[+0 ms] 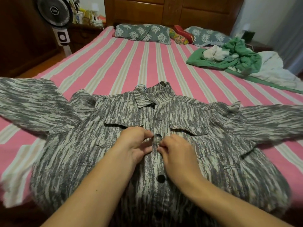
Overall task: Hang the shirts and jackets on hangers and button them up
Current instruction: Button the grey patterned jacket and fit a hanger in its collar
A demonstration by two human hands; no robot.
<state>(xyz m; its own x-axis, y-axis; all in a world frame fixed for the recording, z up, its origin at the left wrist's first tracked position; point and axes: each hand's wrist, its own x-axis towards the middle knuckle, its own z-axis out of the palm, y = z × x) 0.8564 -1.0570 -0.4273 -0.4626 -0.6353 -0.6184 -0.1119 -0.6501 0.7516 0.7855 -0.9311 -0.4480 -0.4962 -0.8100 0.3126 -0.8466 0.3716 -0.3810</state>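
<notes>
A grey-and-white streaked jacket (205,145) lies front-up on the bed with both sleeves spread wide. A pale blue hanger hook (140,86) pokes out above its collar. My left hand (136,145) pinches the left edge of the front placket at chest height. My right hand (177,149) pinches the right edge just across from it. Between their fingertips sits a dark button (158,135). A second dark button (161,178) lower on the placket looks fastened. The fronts near the collar lie slightly apart.
The bed has a pink-and-beige striped sheet (127,63). A heap of green and white clothes (229,56) lies at the far right. Patterned pillows (142,32) rest against the wooden headboard. A standing fan (55,12) is at the far left.
</notes>
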